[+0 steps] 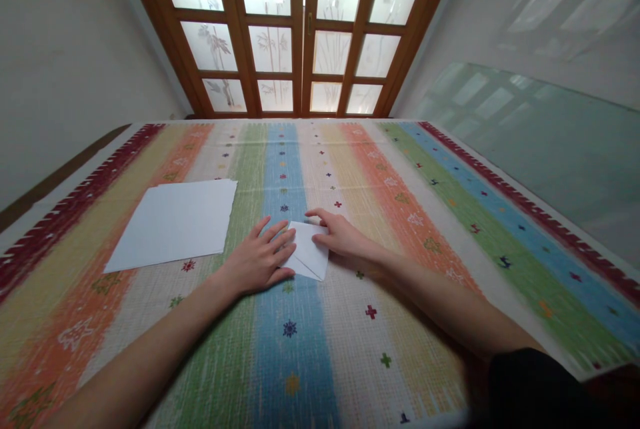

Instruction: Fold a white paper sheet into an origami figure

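A small piece of folded white paper (pixel 306 257) lies on the blue stripe of the cloth, with a slanting crease or flap edge toward its lower right corner. My left hand (pixel 263 257) rests flat over its left side, fingers spread and palm down. At the right edge, my right hand (pixel 343 234) has the thumb on top of the paper and the index finger stretched past its far corner. The other right fingers are mostly hidden at the paper's edge, where the hand seems to grip it.
Left of my hands lies a stack of white paper sheets (pixel 173 226) with slightly uneven edges. A striped, patterned tablecloth (pixel 385 362) covers the table. Beyond it stand wood-framed glass doors (pixel 303 49), and a glass panel (pixel 540 142) leans along the right wall.
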`<state>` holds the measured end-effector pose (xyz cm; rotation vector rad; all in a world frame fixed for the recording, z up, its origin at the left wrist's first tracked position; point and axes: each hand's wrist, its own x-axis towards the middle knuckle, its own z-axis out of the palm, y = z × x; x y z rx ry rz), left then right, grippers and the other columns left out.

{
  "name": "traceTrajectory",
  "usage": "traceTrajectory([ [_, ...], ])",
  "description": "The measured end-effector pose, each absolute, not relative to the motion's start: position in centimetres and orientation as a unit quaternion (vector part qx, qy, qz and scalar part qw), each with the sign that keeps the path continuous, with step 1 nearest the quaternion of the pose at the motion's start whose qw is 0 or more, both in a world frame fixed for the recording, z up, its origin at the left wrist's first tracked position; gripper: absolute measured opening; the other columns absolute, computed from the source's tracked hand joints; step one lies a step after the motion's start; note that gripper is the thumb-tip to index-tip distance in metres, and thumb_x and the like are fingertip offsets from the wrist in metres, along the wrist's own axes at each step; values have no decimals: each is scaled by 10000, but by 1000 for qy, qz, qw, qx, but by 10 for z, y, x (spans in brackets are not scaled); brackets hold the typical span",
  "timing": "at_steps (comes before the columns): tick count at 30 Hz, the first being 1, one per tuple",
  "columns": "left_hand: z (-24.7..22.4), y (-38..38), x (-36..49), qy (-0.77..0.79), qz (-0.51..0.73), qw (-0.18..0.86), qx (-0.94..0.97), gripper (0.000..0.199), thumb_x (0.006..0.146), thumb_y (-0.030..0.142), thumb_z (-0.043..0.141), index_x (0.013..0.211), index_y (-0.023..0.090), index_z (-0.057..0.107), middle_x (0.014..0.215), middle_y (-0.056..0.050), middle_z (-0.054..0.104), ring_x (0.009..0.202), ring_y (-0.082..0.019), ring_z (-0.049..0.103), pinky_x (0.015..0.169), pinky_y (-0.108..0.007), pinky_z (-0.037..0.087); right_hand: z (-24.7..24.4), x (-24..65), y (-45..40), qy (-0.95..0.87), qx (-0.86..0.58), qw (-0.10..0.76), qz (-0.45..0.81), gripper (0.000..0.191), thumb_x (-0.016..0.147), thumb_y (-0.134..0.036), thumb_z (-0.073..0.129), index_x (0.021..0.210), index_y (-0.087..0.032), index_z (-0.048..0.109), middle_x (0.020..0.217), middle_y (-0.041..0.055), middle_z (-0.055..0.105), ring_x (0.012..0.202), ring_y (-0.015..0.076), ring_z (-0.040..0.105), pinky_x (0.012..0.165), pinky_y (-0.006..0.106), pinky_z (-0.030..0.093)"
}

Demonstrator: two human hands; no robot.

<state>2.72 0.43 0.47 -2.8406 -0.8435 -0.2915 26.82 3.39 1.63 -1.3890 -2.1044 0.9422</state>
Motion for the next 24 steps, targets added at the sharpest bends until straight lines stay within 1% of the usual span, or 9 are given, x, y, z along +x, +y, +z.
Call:
traceTrajectory([
  [1, 6, 6, 29, -297, -95, 85, -946, 512, 939, 579, 435, 1212, 203, 651, 1381, -122, 570, 1354, -336, 413, 1157, -564, 201, 14, 267, 30, -746, -516, 245, 342, 394, 750, -54, 590, 1120, -182, 627, 846, 39, 684, 736, 154, 601, 690, 275, 459],
  [4, 7, 11, 34, -355, -87, 90, -926, 582, 919, 627, 428, 1234, 188, 644, 1427, -139, 528, 1373, -376, 379, 1135, -601, 214, 4, 259, 22, -661, -570, 342, 348, 152, 761, -90, 560, 859, -165, 650, 769, 29, 653, 657, 140, 588, 618, 268, 477],
  [7, 7, 17, 37, -401, -68, 80, -910, 592, 921, 608, 441, 1317, 194, 589, 1480, -130, 470, 1386, -387, 358, 1110, -610, 247, -6, 247, 18, -548, -593, 409, 425, 107, 796, -183, 558, 845, -152, 649, 734, 27, 644, 513, 116, 557, 473, 252, 483],
  [9, 5, 21, 38, -406, -44, 62, -911, 555, 942, 553, 446, 1369, 212, 542, 1505, -109, 441, 1393, -371, 356, 1100, -594, 271, -8, 243, 17, -512, -589, 423, 461, 141, 797, -206, 576, 875, -136, 670, 767, 50, 668, 493, 113, 564, 445, 251, 499],
  [12, 3, 25, 39, -403, -20, 32, -915, 498, 978, 472, 404, 1410, 240, 491, 1514, -73, 435, 1395, -336, 367, 1098, -570, 284, -4, 248, 15, -519, -564, 396, 506, 246, 791, -129, 526, 956, -121, 708, 879, 95, 708, 574, 126, 621, 518, 258, 540],
  [15, 2, 25, 41, -406, -19, 9, -914, 495, 982, 440, 392, 1431, 242, 461, 1510, -65, 442, 1392, -319, 376, 1104, -562, 279, 5, 265, 15, -603, -505, 301, 539, 402, 750, -37, 487, 1063, -139, 718, 926, 87, 729, 685, 137, 653, 644, 267, 544],
  [18, 2, 24, 43, -410, -20, -4, -912, 503, 972, 422, 405, 1435, 233, 454, 1513, -68, 435, 1390, -318, 378, 1107, -562, 278, 13, 284, 16, -722, -464, 228, 460, 496, 707, 14, 513, 1130, -158, 707, 930, 66, 734, 788, 151, 650, 770, 284, 517],
  [21, 3, 22, 44, -412, -24, -11, -911, 507, 969, 426, 404, 1442, 249, 445, 1523, -60, 422, 1396, -319, 366, 1111, -562, 275, 19, 297, 17, -804, -440, 201, 346, 437, 756, -3, 503, 1085, -180, 731, 932, 69, 715, 820, 160, 631, 812, 297, 491],
  [24, 2, 20, 43, -408, -26, -17, -913, 537, 956, 461, 425, 1460, 277, 416, 1542, -51, 392, 1411, -324, 341, 1117, -565, 262, 19, 303, 22, -849, -407, 204, 269, 320, 822, -69, 535, 1018, -204, 750, 982, 79, 663, 878, 168, 600, 848, 316, 471],
])
